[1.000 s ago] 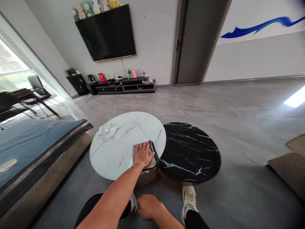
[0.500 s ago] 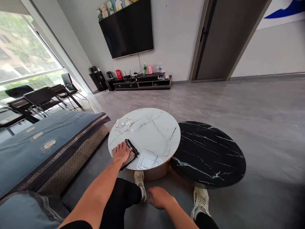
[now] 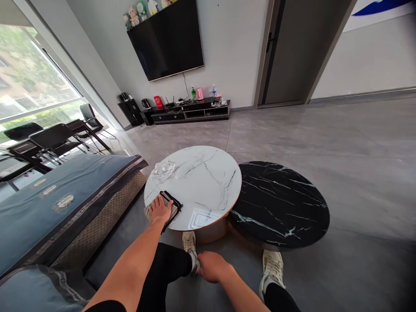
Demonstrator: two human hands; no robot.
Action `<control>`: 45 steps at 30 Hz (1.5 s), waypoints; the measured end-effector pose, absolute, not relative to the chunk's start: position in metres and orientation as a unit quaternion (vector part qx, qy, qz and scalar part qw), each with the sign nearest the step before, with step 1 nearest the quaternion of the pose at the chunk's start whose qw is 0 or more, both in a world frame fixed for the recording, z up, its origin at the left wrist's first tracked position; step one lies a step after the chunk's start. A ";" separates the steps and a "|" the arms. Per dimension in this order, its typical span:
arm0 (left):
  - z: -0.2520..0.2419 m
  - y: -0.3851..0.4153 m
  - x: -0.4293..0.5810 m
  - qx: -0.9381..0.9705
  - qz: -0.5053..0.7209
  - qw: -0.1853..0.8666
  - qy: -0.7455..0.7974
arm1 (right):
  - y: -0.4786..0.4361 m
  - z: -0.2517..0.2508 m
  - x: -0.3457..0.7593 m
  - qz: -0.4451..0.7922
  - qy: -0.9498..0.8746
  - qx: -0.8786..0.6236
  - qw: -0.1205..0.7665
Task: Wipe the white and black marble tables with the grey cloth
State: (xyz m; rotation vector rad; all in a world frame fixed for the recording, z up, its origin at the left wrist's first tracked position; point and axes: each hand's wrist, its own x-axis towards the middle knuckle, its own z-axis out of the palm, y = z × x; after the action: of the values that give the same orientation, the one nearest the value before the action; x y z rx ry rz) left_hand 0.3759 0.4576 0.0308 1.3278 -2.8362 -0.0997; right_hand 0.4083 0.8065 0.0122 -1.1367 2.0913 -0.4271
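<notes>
**Light cloth under a flat palm, hands well apart**

My left hand (image 3: 159,210) lies flat on a folded cloth (image 3: 173,207) with black trim, at the near edge of the white marble-look tabletop (image 3: 201,177). It looks soft and floppy, so I'd pinch the trimmed fold. My right hand (image 3: 212,266) sits apart, by a sneaker (image 3: 189,242); can't tell if it's closed. Beyond, a fragile, slick glass dish (image 3: 164,170), best taken by its rim, and the black marble-look tabletop (image 3: 279,203).
</notes>
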 end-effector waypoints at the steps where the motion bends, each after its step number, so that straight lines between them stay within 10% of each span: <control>1: 0.032 0.460 0.375 0.433 -0.030 0.004 -0.901 | 0.807 0.012 0.409 -0.165 0.809 -0.440 0.353; 21: 0.041 0.665 0.242 0.063 -0.071 -0.024 -0.995 | 0.816 0.016 0.407 -0.156 0.807 -0.443 0.357; 45: 0.040 0.484 0.387 0.234 0.043 -0.048 -0.970 | 0.824 0.018 0.404 -0.160 0.823 -0.421 0.346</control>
State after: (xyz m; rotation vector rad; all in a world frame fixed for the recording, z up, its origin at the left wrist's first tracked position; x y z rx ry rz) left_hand 0.3870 0.4842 0.0401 0.7582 -3.1450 0.1383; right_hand 0.4041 0.8239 0.0181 -1.0936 2.1353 -0.4146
